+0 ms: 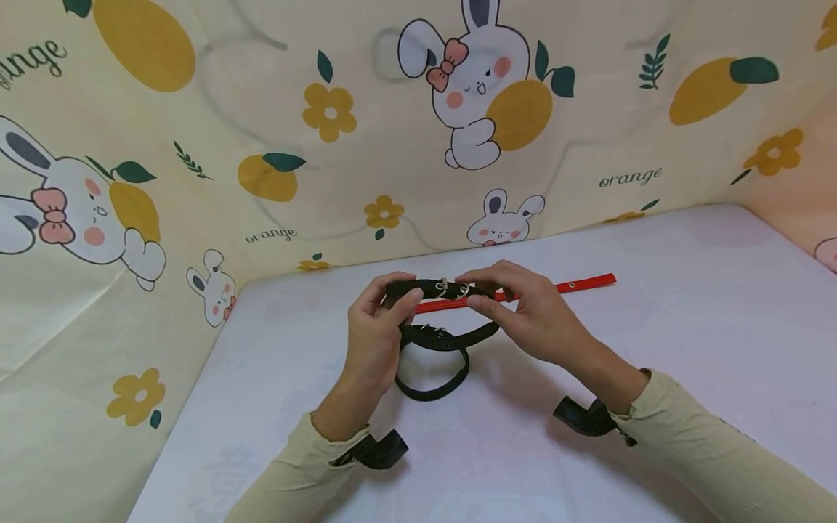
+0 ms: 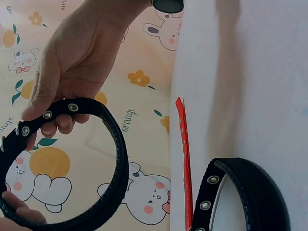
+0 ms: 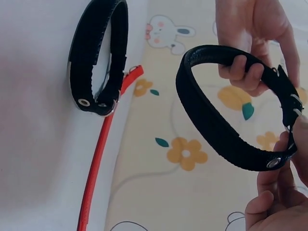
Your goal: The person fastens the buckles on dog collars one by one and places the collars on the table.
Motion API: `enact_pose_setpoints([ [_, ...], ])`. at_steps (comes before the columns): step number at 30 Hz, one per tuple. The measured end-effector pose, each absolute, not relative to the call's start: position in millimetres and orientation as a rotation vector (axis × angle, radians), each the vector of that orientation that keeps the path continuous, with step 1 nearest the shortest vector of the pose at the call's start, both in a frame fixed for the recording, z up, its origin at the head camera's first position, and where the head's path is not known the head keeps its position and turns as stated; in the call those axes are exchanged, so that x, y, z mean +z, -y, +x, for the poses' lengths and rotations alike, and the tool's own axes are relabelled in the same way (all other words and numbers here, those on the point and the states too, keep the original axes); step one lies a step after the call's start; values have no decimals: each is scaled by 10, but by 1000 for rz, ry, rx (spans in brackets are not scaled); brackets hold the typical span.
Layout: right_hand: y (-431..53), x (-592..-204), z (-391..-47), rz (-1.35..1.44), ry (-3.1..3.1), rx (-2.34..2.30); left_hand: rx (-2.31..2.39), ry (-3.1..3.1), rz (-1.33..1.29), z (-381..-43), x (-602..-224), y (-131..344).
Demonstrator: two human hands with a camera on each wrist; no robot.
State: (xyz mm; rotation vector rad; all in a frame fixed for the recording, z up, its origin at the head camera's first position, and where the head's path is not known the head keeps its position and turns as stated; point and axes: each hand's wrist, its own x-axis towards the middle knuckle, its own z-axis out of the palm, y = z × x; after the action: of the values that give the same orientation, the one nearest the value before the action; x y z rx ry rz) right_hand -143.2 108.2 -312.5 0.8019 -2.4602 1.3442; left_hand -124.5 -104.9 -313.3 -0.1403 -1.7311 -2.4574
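Both hands hold up a black collar (image 1: 429,288), closed into a loop, with a metal buckle and ring at its top. My left hand (image 1: 374,345) pinches its left side between thumb and fingers. On the other side my right hand (image 1: 543,316) pinches the band beside the ring. Metal eyelets line the band of the held collar (image 2: 122,159) in the left wrist view. A second black collar (image 1: 431,396), also looped, stands on the table just below the hands. Behind them lies a red strap (image 1: 588,282) with an eyelet, partly hidden by the hands and held collar.
A white-covered table (image 1: 654,327) stretches out under the arms. Behind and to the left rises a cream cloth backdrop (image 1: 418,181) printed with rabbits, oranges and flowers. Dark wrist devices (image 1: 382,450) sit at both sleeve cuffs.
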Motion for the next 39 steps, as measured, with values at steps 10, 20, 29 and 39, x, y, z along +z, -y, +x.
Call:
enact_pose_setpoints([
  [10, -1127, -3115, -1469, 770, 2442, 1384, -2449, 1902, -133, -1265, -3129, 1086],
  [20, -1150, -3084, -1468, 676, 2468, 1463, -2524, 1996, -73, -1300, -3127, 1120],
  [29, -1159, -3060, -1482, 656, 2472, 1452, -2550, 2030, 41, -1295, -3111, 1123],
  [39, -1163, -3073, -1497, 676, 2509, 1454, -2588, 1942, 52, -1295, -3105, 1121],
])
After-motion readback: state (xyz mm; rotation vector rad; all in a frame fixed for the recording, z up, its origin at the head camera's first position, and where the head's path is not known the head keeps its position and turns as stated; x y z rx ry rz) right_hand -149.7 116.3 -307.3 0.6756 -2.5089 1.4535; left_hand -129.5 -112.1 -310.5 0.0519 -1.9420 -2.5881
